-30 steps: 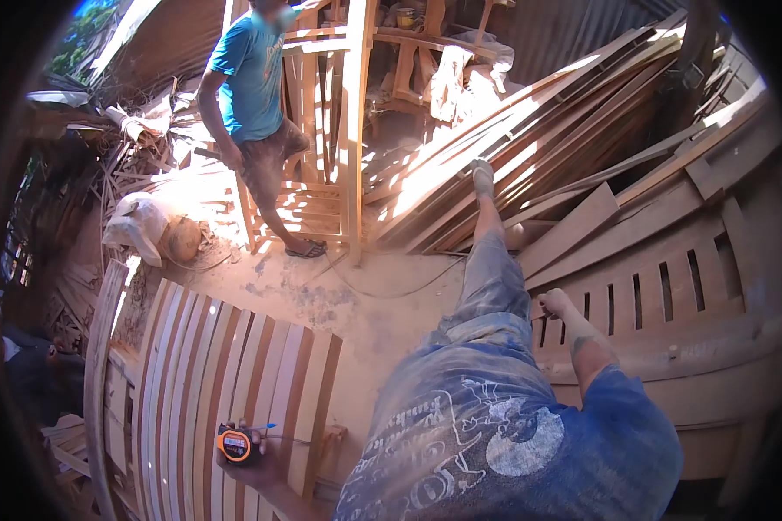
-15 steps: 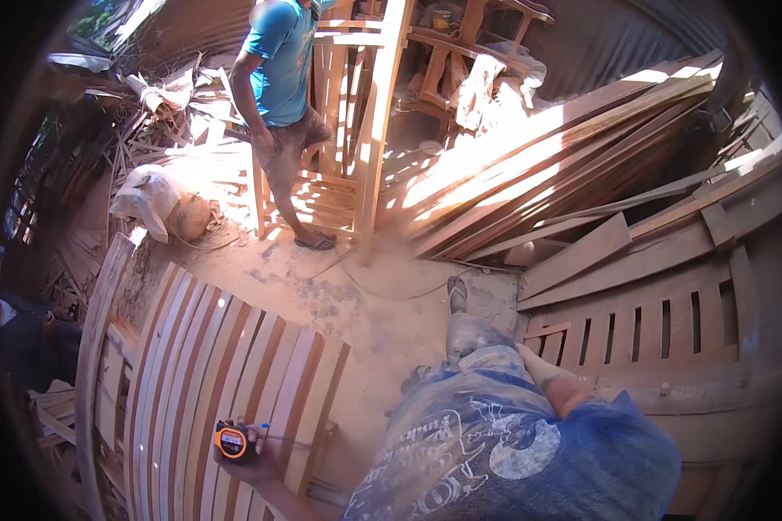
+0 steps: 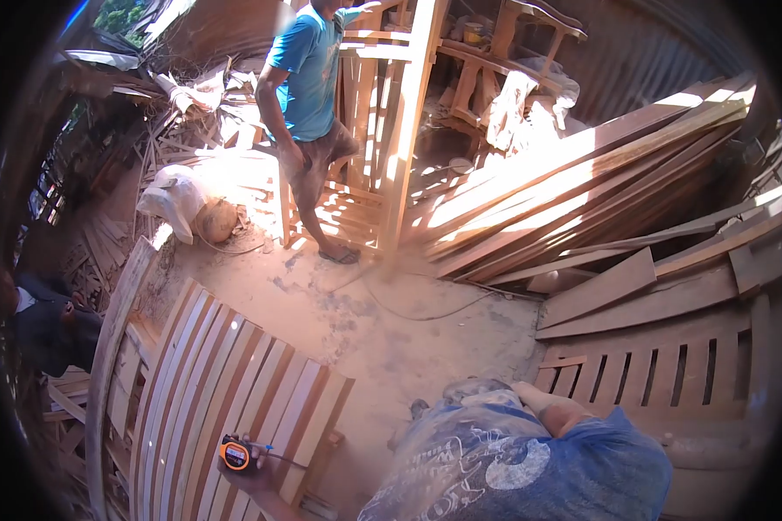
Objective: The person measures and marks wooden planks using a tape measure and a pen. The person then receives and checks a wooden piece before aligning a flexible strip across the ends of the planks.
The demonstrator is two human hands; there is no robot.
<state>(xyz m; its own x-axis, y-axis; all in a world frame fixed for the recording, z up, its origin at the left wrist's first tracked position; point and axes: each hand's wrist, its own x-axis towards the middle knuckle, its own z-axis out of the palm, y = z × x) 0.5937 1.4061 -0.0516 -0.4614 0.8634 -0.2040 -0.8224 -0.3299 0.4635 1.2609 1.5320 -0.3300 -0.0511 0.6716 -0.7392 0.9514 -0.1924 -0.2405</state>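
My left hand (image 3: 254,478) is wrapped round an orange and black tape measure (image 3: 235,453), low over a panel of light and dark wooden slats (image 3: 265,369). A thin blue-tipped item (image 3: 270,448) sticks out beside its fingers, and a narrow dark line runs right from there; whether that is the tape's blade I cannot tell. My right forearm (image 3: 554,410) is bent in towards my waist, beside my dusty blue shirt. The fingers of my right hand are hidden. Close to that arm lies a slotted wooden piece (image 3: 660,378).
A person in a blue shirt (image 3: 308,74) stands beside an upright wooden frame (image 3: 410,130). Long boards (image 3: 582,178) are stacked at the back right. A cable (image 3: 408,314) lies on the dusty floor. Another person in dark clothing (image 3: 56,330) is at the far left.
The view has shifted, with the background now further right and my outstretched leg no longer visible. My right hand has come from the slotted piece towards my waist. My left hand keeps the tape measure.
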